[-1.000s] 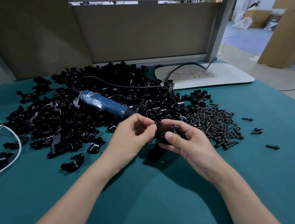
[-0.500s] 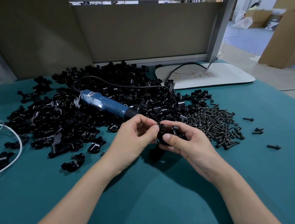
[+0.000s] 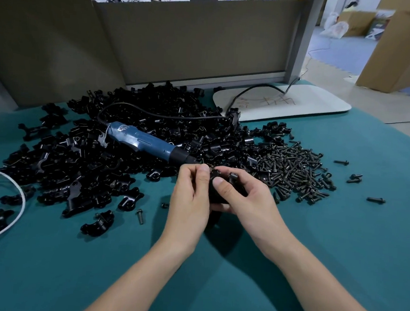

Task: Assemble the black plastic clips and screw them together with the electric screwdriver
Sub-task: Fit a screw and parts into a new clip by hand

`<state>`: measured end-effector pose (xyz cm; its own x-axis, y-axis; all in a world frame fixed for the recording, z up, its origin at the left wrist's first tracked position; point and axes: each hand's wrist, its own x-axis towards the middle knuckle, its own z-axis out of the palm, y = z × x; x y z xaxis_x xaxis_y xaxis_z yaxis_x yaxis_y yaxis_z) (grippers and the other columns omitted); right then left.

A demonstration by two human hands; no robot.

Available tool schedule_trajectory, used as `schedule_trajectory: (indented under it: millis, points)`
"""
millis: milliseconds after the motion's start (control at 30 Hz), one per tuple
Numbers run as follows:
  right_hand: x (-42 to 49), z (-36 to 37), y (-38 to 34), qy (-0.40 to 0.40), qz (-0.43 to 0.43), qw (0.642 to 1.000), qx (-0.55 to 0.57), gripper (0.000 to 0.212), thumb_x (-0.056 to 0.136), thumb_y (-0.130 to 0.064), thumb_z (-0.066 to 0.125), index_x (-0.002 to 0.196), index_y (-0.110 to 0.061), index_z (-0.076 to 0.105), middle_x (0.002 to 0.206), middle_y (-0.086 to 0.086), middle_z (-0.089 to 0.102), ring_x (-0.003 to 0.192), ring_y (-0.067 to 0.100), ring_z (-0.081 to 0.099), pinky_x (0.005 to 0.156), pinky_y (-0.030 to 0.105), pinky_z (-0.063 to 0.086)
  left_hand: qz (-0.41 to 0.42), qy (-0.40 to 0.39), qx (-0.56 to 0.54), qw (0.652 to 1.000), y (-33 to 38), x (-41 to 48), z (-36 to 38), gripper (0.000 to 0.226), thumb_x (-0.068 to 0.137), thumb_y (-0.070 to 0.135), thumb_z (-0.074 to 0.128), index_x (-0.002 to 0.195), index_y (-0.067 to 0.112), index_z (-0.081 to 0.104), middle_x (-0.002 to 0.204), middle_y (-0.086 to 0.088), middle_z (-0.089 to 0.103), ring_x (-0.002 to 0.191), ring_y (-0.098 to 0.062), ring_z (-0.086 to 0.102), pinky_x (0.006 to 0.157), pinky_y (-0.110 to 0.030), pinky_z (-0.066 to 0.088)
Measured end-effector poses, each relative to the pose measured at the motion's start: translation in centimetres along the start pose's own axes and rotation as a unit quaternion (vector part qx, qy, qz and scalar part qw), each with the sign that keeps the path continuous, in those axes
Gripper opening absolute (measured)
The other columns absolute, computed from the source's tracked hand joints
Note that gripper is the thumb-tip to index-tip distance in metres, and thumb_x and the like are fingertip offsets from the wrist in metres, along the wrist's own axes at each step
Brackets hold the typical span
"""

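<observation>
We are at a small assembly station, in a workshop or light factory and not in a home. Our desk (image 3: 339, 239) is covered in teal cloth and carries parts in bulk: a wide heap of black plastic clips (image 3: 64, 159), a loose pile of dark screws (image 3: 296, 167) beside it, and a corded blue electric screwdriver (image 3: 146, 142) lying across the heap. A grey-framed partition panel (image 3: 195, 44) closes off the back of the desk, as at a bench on a production line. Past it on the right we see tall cardboard cartons (image 3: 408, 48) standing on a floor partly laid with blue foam mats (image 3: 349, 51), and a filled plastic bag (image 3: 335, 28) among them.
</observation>
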<state>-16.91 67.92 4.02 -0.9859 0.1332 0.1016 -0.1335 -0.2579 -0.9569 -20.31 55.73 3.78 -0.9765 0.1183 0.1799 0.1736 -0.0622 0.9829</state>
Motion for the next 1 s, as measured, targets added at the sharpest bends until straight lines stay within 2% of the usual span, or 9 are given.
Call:
schedule_trajectory:
  millis: [133, 200, 267, 367, 467, 600, 733, 833, 1000]
  points:
    - [-0.1, 0.3, -0.2, 0.006, -0.002, 1.000, -0.027, 0.025, 0.094, -0.014, 0.074, 0.118, -0.018, 0.073, 0.106, 0.002, 0.076, 0.094, 0.012, 0.075, 0.072, 0.029, 0.063, 0.025, 0.000, -0.009, 1.000, 0.0, -0.1, -0.2, 0.015, 0.104, 0.037, 0.050, 0.094, 0.029, 0.059, 0.088, 0.008, 0.072, 0.083, -0.010, 0.072, 0.059, -0.026, 0.060]
    - [-0.1, 0.2, -0.3, 0.009, -0.009, 0.998, -0.059, 0.026, 0.092, -0.015, 0.076, 0.118, -0.018, 0.074, 0.105, -0.002, 0.077, 0.091, 0.011, 0.075, 0.071, 0.026, 0.062, 0.037, 0.001, 0.012, 0.999, 0.0, -0.1, -0.4, 0.014, 0.104, 0.037, 0.051, 0.097, 0.028, 0.059, 0.086, 0.006, 0.072, 0.081, -0.010, 0.071, 0.062, -0.029, 0.059]
    - [-0.1, -0.1, -0.5, 0.017, -0.017, 0.997, -0.071, 0.022, 0.092, -0.016, 0.076, 0.113, -0.021, 0.075, 0.096, -0.007, 0.077, 0.084, 0.008, 0.074, 0.069, 0.024, 0.061, 0.044, 0.018, 0.032, 0.998, 0.0, 0.2, -0.9, 0.012, 0.104, 0.036, 0.053, 0.097, 0.028, 0.059, 0.076, 0.009, 0.066, 0.067, -0.013, 0.062, 0.059, -0.032, 0.052]
    - [-0.2, -1.1, -0.6, 0.041, -0.028, 0.989, -0.136, 0.023, 0.091, -0.023, 0.078, 0.110, -0.034, 0.075, 0.090, -0.008, 0.073, 0.077, 0.007, 0.073, 0.069, 0.019, 0.058, 0.031, 0.067, 0.014, 0.997, 0.1, 0.8, -2.0, 0.010, 0.104, 0.026, 0.052, 0.095, 0.024, 0.057, 0.059, 0.014, 0.051, 0.048, -0.009, 0.044, 0.045, -0.022, 0.040]
    - [-0.5, -2.2, -0.2, 0.041, -0.058, 0.932, -0.356, 0.030, 0.092, -0.041, 0.074, 0.120, -0.047, 0.065, 0.103, -0.023, 0.068, 0.092, -0.003, 0.065, 0.078, 0.009, 0.048, 0.031, 0.107, 0.025, 0.993, 0.0, 1.1, -3.3, 0.010, 0.105, 0.025, 0.050, 0.097, 0.027, 0.056, 0.057, 0.014, 0.049, 0.047, -0.010, 0.042, 0.044, -0.022, 0.039]
    - [-0.4, -2.0, 0.1, 0.002, -0.088, 0.863, -0.498, 0.044, 0.095, -0.054, 0.062, 0.136, -0.037, 0.059, 0.121, -0.030, 0.053, 0.112, -0.008, 0.051, 0.092, 0.003, 0.033, 0.039, 0.110, 0.120, 0.986, -0.2, 1.4, -4.8, 0.020, 0.106, 0.028, 0.043, 0.105, 0.032, 0.063, 0.076, 0.002, 0.056, 0.060, -0.016, 0.049, 0.055, -0.036, 0.046]
    - [-0.7, -1.7, -0.3, 0.006, -0.120, 0.800, -0.588, 0.041, 0.102, -0.051, 0.049, 0.134, -0.031, 0.061, 0.129, -0.019, 0.058, 0.127, 0.004, 0.041, 0.109, 0.024, 0.031, 0.018, 0.097, 0.221, 0.970, -0.5, 2.1, -6.0, 0.027, 0.108, 0.029, 0.039, 0.112, 0.022, 0.065, 0.098, -0.002, 0.060, 0.082, -0.019, 0.058, 0.075, -0.035, 0.049]
    - [-0.7, -1.6, -1.1, 0.066, -0.153, 0.812, -0.560, 0.037, 0.105, -0.042, 0.047, 0.134, -0.025, 0.063, 0.128, -0.012, 0.062, 0.126, 0.008, 0.046, 0.111, 0.032, 0.036, 0.040, 0.078, 0.296, 0.951, -0.5, 1.9, -6.0, 0.029, 0.108, 0.032, 0.036, 0.116, 0.021, 0.063, 0.106, 0.010, 0.053, 0.093, 0.002, 0.053, 0.075, -0.013, 0.037]
    - [3.8, -3.0, -3.4, 0.114, -0.104, 0.805, -0.573, 0.037, 0.105, -0.028, 0.050, 0.141, -0.022, 0.056, 0.138, 0.000, 0.059, 0.130, 0.022, 0.047, 0.111, 0.040, 0.039, 0.049, 0.107, 0.262, 0.958, -0.4, 2.2, -5.9, 0.027, 0.108, 0.035, 0.034, 0.115, 0.027, 0.059, 0.110, 0.015, 0.052, 0.098, 0.022, 0.045, 0.071, -0.003, 0.036]
